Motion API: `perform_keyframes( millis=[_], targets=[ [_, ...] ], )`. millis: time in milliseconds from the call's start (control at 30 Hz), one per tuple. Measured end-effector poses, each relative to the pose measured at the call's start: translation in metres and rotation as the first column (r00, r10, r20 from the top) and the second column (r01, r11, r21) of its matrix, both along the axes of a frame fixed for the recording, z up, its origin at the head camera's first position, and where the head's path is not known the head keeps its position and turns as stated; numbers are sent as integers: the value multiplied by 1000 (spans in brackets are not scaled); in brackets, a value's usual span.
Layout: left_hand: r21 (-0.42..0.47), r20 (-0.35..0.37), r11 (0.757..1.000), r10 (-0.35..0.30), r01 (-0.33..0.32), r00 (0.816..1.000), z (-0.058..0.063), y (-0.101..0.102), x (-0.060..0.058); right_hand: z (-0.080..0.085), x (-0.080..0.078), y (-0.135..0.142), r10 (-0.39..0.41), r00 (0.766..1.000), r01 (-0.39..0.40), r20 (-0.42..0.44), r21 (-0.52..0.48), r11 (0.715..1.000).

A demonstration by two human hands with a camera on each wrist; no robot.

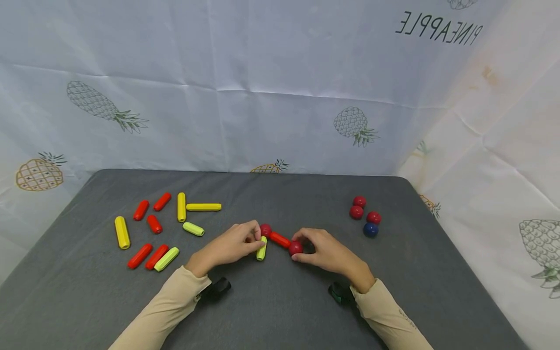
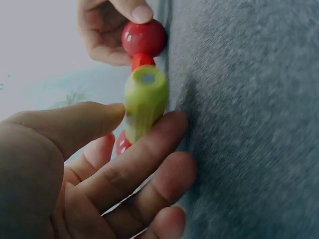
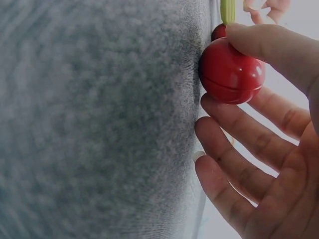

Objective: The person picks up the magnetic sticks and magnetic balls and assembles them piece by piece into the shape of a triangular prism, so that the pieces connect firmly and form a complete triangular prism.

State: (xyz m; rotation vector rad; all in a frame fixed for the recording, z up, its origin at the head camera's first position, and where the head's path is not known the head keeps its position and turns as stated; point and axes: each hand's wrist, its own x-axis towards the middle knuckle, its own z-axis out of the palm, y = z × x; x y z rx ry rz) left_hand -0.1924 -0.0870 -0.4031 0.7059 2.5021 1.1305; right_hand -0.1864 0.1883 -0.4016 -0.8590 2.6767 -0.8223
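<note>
Near the table's middle, a short red rod (image 1: 280, 239) links one red ball (image 1: 265, 229) to a second red ball (image 1: 295, 248). My left hand (image 1: 229, 247) pinches a lime-green rod (image 1: 261, 251) between thumb and fingers, its upper end close by the first ball. In the left wrist view the lime-green rod (image 2: 146, 102) points a hollow end toward the camera and partly covers that first ball. My right hand (image 1: 328, 250) grips the second ball, thumb on one side and fingertips on the other; the right wrist view shows this ball (image 3: 232, 71) close to the cloth.
Loose red rods (image 1: 140, 256), yellow rods (image 1: 122, 233) and lime-green rods (image 1: 166, 259) lie on the left of the grey table (image 1: 280, 311). At the right, red balls (image 1: 356, 212) cluster with a blue ball (image 1: 370, 229). A pineapple-print curtain (image 1: 262, 131) hangs behind.
</note>
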Motion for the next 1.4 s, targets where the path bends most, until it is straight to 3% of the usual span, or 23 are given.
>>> perform_keyframes(
  millis=[267,533,1000,1400],
  targets=[
    [-48,-120,997,47,-53,992,-2,-6,-1,-2,0,0,2,1000,-2,-5,13,1000],
    [-60,-166,998,-18,8,986,-4,-7,1,-3,-2,1,-1,1000,2,-26,19,1000],
    [-33,-97,999,-13,10,995,-3,-8,-6,8,-6,18,-18,997,16,-81,-28,999],
    [-42,-125,999,-21,16,992,-6,-8,-6,14,-6,46,-106,991,101,-84,-61,993]
  ],
)
